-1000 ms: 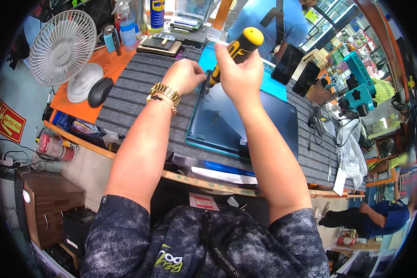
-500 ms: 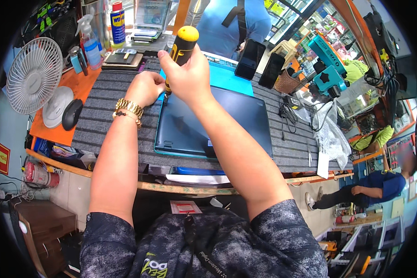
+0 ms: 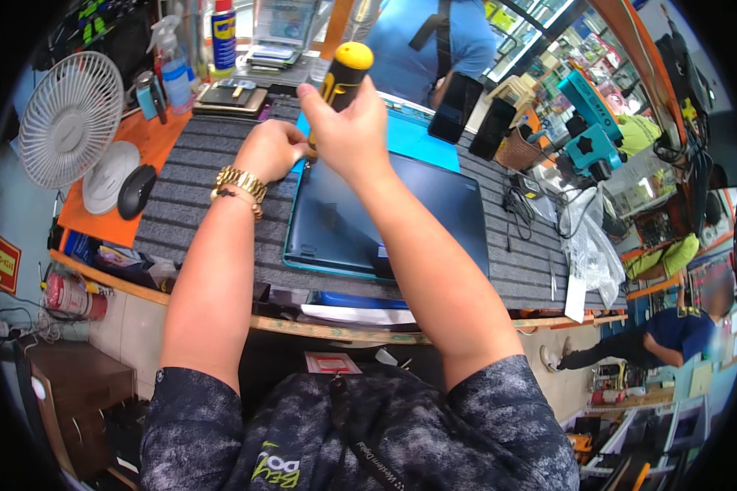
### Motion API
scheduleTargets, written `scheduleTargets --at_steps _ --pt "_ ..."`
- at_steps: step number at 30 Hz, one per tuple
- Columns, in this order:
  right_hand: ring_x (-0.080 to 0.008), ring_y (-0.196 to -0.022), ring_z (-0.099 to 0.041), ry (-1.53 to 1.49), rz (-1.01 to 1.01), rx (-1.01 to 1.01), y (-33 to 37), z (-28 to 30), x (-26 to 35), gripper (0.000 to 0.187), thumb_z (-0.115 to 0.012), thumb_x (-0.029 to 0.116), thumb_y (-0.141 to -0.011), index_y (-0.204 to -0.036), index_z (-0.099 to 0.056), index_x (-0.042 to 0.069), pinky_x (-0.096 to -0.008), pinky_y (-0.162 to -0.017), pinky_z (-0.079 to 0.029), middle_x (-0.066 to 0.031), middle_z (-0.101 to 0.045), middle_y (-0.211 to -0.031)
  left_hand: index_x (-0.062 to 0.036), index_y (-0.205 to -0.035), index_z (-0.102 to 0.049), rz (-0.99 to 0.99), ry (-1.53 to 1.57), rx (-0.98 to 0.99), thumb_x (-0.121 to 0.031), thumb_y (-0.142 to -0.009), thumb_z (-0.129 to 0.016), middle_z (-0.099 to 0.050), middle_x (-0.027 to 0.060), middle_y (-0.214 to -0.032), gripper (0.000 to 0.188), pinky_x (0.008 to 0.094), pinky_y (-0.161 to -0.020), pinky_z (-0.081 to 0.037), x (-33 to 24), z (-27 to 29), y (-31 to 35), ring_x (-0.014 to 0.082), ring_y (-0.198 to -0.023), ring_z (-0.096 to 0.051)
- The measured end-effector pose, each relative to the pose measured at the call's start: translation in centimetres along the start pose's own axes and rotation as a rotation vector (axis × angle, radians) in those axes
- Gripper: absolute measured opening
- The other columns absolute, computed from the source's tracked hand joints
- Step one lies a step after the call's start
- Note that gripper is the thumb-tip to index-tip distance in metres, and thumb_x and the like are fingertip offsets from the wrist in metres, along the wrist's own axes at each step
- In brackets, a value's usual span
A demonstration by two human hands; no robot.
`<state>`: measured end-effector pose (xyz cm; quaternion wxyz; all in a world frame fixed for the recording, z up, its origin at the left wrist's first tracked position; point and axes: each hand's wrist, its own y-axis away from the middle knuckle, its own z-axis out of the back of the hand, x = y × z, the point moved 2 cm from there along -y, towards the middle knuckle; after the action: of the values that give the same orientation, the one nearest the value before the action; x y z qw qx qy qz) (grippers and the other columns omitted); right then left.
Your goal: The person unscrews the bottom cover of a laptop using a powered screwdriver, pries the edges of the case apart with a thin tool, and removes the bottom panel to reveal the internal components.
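Note:
A dark laptop lies closed, underside up, in front of me on the bench. My right hand grips a black screwdriver with a yellow cap, held upright over the laptop's far left corner. Its lower end is mostly hidden by my hands. My left hand, with a gold watch-like band on its wrist, is closed beside that corner, fingers pinched near the screwdriver's lower end. What they pinch, if anything, does not show. A bright blue mat sticks out behind the laptop.
Two dark phones stand behind the mat on the right, near a woven basket. A black cable and clear plastic wrap lie right. Left are a fan, a mouse and a spray bottle. A person in blue stands opposite.
The whole view has shifted slightly, so the bench appears further right. Both hands keep their place at the laptop's corner, and the right hand still grips the screwdriver.

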<state>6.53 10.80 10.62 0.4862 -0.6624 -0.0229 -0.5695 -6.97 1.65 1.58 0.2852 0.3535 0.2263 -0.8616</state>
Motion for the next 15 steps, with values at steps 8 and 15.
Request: scheduleTargets --at_steps 8,15 --pt "-0.0145 -0.086 -0.074 -0.062 -0.002 -0.004 0.1 0.3 0.0 0.029 -0.087 0.017 -0.098 -0.114 -0.07 -0.002 -0.0353 -0.079 -0.06 -0.0092 -0.081 -0.098 -0.0064 -0.107 -0.089 0.011 -0.009 0.009 -0.023 -0.094 -0.087 -0.086 0.018 -0.104 0.021 0.0453 -0.095 -0.064 -0.2 0.3 0.1 0.0331 -0.1 -0.083" --pt "-0.0114 -0.085 -0.069 -0.045 -0.033 -0.019 0.0 0.4 -0.4 0.033 -0.089 0.019 -0.1 -0.114 -0.068 -0.002 -0.033 -0.077 -0.058 -0.0056 -0.077 -0.096 -0.0021 -0.109 -0.087 0.007 0.005 0.013 -0.021 -0.094 -0.086 -0.086 0.019 -0.102 0.024 0.0438 -0.092 -0.064 -0.5 0.9 0.3 0.0314 -0.096 -0.083"
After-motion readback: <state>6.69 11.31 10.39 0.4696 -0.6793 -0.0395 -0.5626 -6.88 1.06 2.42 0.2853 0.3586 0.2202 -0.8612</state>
